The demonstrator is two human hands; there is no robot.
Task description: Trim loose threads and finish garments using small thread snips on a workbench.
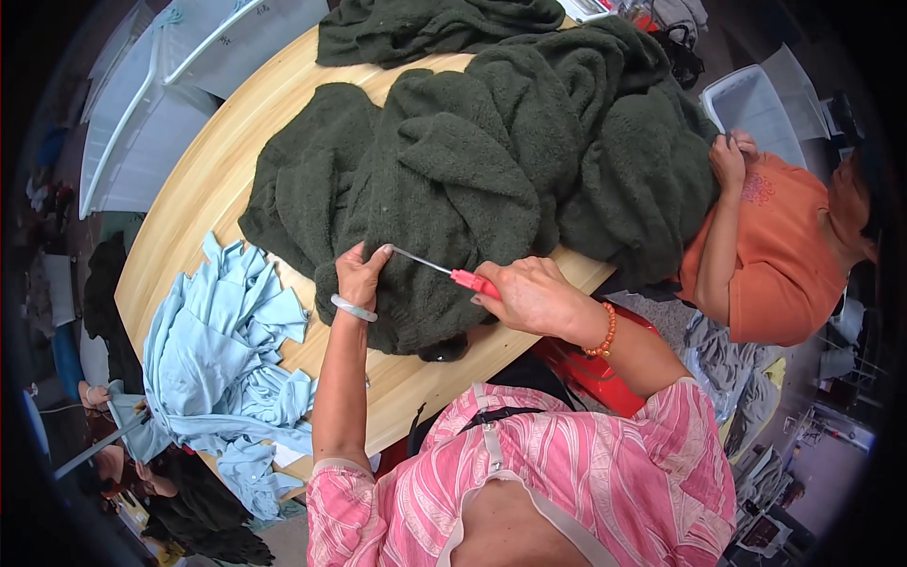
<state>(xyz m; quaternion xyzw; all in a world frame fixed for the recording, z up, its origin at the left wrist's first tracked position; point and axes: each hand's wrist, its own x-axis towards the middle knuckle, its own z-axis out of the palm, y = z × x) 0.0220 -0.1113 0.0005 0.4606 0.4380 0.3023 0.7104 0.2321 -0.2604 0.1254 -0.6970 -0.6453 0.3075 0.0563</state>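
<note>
A large heap of dark green knit garments (444,180) lies in front of me. My left hand (359,276) is closed at its near left edge, pinching a bit of the dark green knit. My right hand (539,295) grips a slender tool by its red handle (475,283). From the handle a thin metal shaft (420,260) reaches left over the knit to my left thumb. Its very tip is too small to make out. A bundle of light blue cloth (213,350) rests left of my left forearm, apart from both hands.
The wooden table (194,175) has a curved edge. Large white bins (142,132) stand beyond it at the far left. On the right a person in an orange top (775,250) handles the heap's edge, near a white tub (756,99). Another person's hands (156,472) show at the lower left.
</note>
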